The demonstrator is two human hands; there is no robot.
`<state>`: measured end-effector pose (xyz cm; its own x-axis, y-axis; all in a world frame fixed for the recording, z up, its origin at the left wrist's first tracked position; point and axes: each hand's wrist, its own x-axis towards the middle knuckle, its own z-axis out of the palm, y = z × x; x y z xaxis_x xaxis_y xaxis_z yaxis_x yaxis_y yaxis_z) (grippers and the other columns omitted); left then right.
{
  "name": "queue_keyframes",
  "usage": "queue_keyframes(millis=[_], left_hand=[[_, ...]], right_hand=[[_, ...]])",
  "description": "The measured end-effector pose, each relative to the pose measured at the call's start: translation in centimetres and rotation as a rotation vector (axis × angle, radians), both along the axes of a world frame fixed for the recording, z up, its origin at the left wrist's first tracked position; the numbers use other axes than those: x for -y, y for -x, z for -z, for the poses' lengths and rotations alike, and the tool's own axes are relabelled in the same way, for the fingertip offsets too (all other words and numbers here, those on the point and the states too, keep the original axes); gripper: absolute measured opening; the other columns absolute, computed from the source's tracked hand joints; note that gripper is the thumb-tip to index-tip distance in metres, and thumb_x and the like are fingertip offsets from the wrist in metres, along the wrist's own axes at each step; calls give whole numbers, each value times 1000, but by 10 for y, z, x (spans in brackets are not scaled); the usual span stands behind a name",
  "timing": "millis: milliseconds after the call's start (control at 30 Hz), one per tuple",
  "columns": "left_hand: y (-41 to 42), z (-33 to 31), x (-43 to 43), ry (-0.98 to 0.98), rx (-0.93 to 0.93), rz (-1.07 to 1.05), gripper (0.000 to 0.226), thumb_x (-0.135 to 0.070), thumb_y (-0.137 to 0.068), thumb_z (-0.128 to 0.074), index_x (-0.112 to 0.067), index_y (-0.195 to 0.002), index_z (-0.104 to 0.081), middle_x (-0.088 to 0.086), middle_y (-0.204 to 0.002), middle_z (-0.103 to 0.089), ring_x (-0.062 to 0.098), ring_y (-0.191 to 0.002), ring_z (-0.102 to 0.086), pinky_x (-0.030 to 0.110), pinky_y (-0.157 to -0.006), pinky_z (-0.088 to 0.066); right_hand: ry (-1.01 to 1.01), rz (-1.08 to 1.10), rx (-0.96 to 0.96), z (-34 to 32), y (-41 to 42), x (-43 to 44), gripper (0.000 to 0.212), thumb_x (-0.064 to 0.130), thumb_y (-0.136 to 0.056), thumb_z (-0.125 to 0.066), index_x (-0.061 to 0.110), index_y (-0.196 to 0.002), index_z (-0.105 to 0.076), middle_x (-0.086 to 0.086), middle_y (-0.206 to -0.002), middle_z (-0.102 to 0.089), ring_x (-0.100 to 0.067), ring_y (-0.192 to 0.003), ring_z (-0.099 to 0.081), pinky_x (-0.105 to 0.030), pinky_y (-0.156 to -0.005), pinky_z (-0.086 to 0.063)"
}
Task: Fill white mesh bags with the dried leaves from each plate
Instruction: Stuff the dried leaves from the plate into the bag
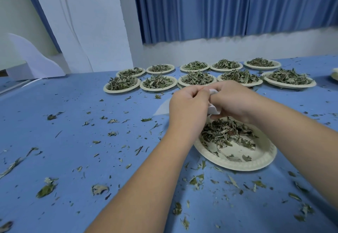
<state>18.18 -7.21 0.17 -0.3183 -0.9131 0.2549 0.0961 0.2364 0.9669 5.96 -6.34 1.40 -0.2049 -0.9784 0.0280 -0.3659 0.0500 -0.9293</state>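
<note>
my left hand (188, 104) and right hand (236, 101) both pinch the white mesh bag (213, 109) above the near plate (263, 161); filling step, next open its mouth, stuff leaves (225, 132).

Bare left forearm (146, 177), bare right forearm (301, 141), uncovered to frame edge. Left hand (188, 104), right hand (236, 101): bare too.

Crumpled white mesh bag (214, 109); beneath, plate (237, 165) of dried leaves (223, 132)

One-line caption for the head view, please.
Left hand and right hand pinch a white mesh bag over a partly emptied plate of dried leaves.
</note>
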Motion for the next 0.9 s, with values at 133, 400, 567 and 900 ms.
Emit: queue_keyframes(millis=[133,400,567,900], left_hand=[[0,1,2,-5,-21,-8,17,-8,-91,-59,-12,-82,-74,-8,-44,-55,12,-44,-59,19,-48,-45],[-3,3,10,39,-8,-120,29,-11,-92,-53,-21,-77,-76,-12,-62,-65,2,-54,-56,23,-54,-47],[1,4,7,21,-18,-96,37,-11,-93,-54,-27,-64,-71,-14,-54,-62,4,-54,-57,30,-64,-50],[1,1,4,-50,-64,-34,19,-11,-90,-59,-16,-78,-73,-1,-49,-58,12,-48,-53,12,-38,-31]], right_hand=[[-30,68,-177,-1,-11,10,29,-7,-80,-41,4,-77,-68,-17,-59,-61,-21,-44,-54,-22,-41,-41],[-145,-124,394,-5,6,2,12,6,-89,-59,9,-97,-67,-8,-79,-68,-16,-67,-68,-24,-52,-53],[-126,-172,456,-1,6,1,28,-15,-78,-55,9,-85,-67,-4,-71,-65,-12,-62,-63,-22,-55,-54],[-63,113,82,2,-12,23,29,-10,-78,-40,6,-71,-62,-4,-45,-49,-12,-38,-39,-17,-37,-32]])
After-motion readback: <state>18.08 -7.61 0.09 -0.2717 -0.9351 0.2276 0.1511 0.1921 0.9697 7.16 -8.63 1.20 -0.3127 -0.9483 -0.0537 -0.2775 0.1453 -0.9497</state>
